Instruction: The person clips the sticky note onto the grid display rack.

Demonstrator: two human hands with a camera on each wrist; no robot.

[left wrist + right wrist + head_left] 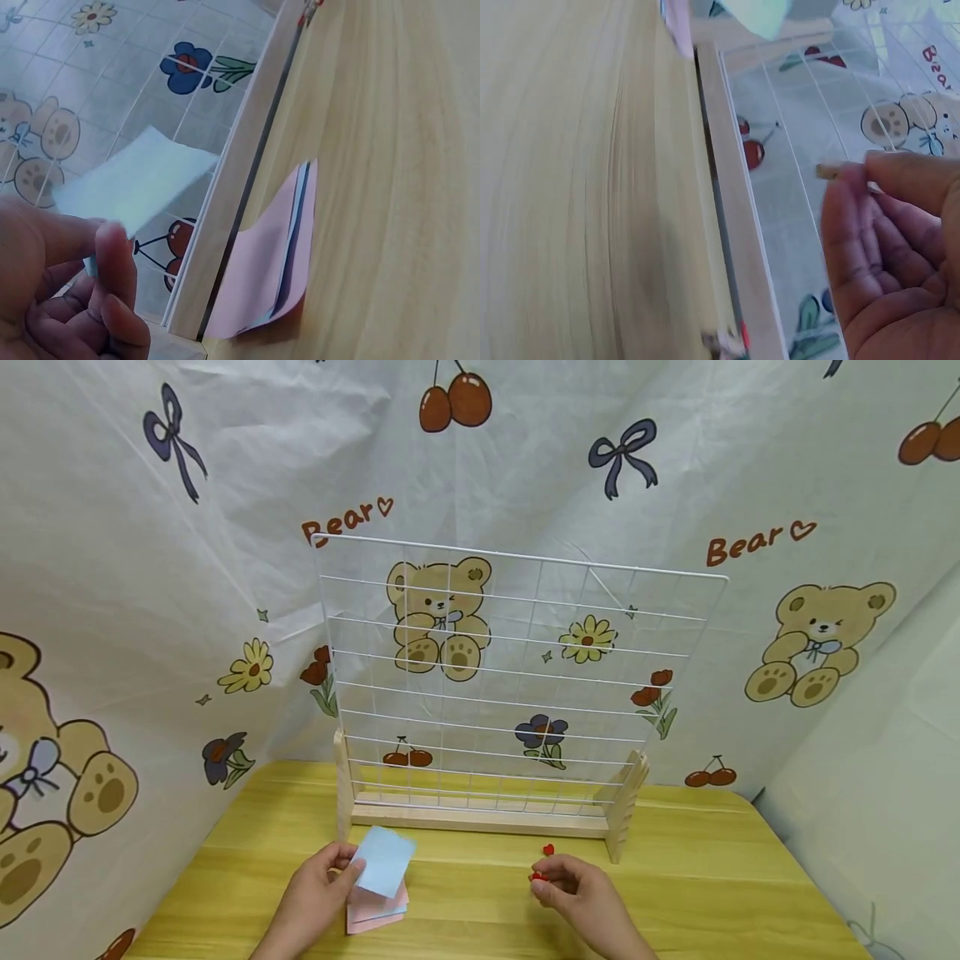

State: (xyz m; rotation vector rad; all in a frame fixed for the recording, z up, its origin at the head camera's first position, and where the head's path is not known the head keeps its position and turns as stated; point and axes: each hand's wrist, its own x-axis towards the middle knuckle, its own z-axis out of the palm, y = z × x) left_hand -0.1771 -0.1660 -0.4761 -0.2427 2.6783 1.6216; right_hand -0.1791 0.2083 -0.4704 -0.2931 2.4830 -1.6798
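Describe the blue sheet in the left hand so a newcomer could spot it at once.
Find the white wire grid standing in its wooden base. In front of its left end, the left hand pinches the blue sheet. Unlike the pink and blue sheets lying on the table below, this one is held up.

I'm seeing soft light in the head view, the cloth backdrop [525, 502] looking greyish and the tabletop [465, 910] showing strong yellow. Through the left wrist camera, the blue sheet [142, 180] is looking pale, washed out. The right wrist picture is coming through soft: the fingers [846, 240] are looking dim, the small clip [826, 171] is blurring, and faint shadow is lying across the tabletop.
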